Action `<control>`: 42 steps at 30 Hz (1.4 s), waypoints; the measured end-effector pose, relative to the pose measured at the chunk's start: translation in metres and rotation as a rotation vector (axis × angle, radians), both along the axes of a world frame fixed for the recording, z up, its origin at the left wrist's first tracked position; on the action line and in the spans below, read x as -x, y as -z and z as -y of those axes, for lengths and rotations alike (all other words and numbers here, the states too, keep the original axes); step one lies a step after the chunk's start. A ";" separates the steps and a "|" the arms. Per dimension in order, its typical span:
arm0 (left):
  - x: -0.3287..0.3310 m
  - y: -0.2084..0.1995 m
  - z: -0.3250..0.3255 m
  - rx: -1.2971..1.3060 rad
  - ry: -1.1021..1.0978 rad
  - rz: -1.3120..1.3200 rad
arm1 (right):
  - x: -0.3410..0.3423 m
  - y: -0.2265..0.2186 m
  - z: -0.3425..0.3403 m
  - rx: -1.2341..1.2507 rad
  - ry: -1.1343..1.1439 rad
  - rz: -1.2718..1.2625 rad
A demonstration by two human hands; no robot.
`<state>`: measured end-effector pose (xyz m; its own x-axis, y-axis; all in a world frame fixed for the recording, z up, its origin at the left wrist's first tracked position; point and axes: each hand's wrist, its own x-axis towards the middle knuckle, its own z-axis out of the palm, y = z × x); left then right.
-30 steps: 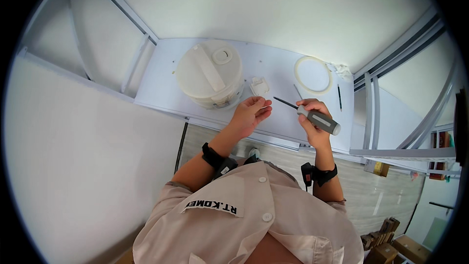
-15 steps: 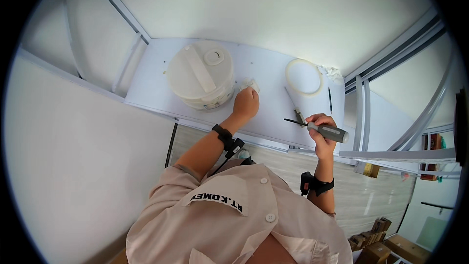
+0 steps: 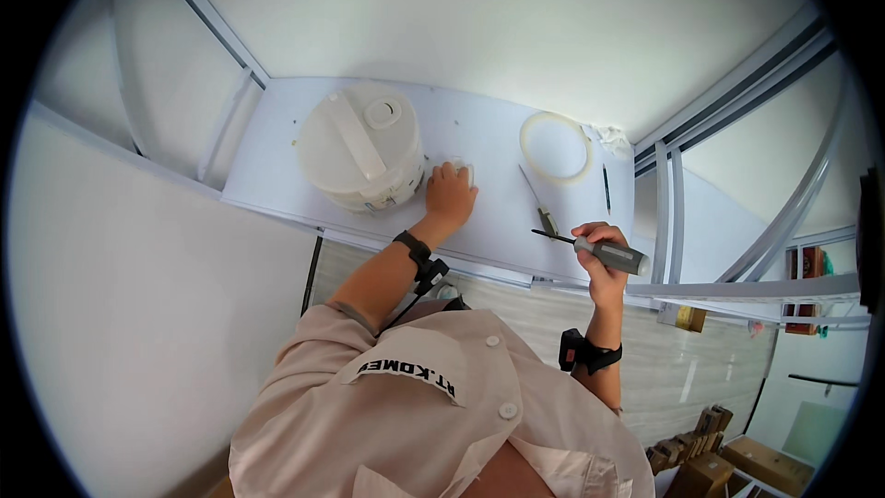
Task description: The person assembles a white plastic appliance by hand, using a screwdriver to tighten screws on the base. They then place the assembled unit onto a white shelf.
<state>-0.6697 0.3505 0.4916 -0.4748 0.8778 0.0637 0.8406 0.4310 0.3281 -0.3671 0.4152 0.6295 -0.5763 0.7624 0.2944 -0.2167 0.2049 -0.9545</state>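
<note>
My left hand is closed over a small whitish piece on the table, its fingers hiding most of it. Just left of that hand stands a round white rice cooker with a carry handle and a round vent on its lid. A screwdriver with a grey handle and dark shaft is gripped in my right hand, its tip pointing left above the table's front edge. Near that tip, a second screwdriver with a long thin shaft and a greenish-grey handle lies on the white table.
A pale ring lies at the back right, with a thin black pencil-like stick and a crumpled white bag beside it. Grey metal framing borders the table on the right. Cardboard boxes stand on the floor at lower right.
My left hand has turned over the small whitish piece, the backs of several fingers now showing. My right hand keeps the screwdriver in nearly the same place. The whole view has shifted slightly.
</note>
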 end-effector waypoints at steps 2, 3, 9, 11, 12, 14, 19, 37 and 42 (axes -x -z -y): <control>0.006 0.005 0.005 -0.025 0.073 0.008 | 0.005 0.001 -0.003 0.009 -0.006 -0.024; 0.007 0.008 0.009 -0.033 0.078 0.066 | 0.007 0.001 -0.004 0.026 -0.015 -0.034; 0.002 -0.068 0.020 -0.132 0.045 1.089 | 0.030 0.008 -0.020 0.171 -0.070 -0.092; -0.001 -0.098 0.027 -0.302 -0.033 1.850 | 0.043 0.009 -0.021 0.300 -0.097 -0.073; -0.001 -0.112 0.032 -0.356 0.038 1.938 | 0.055 0.011 -0.019 0.280 -0.071 -0.102; 0.001 -0.135 0.048 -0.474 0.183 2.104 | 0.074 0.005 -0.014 0.369 -0.089 0.000; 0.000 -0.153 0.076 -0.544 0.193 1.954 | 0.121 -0.006 0.005 0.247 -0.192 0.158; 0.045 -0.161 0.174 -0.636 0.114 -0.078 | 0.192 0.042 0.065 0.075 -0.258 0.170; 0.073 -0.156 0.181 -0.653 0.005 -0.226 | 0.208 0.054 0.072 0.023 -0.216 0.213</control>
<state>-0.7423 0.1694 0.6472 -0.3838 0.6279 0.6771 0.9203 0.2003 0.3360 -0.5753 0.3432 0.5753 -0.7729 0.6204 0.1334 -0.0471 0.1535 -0.9870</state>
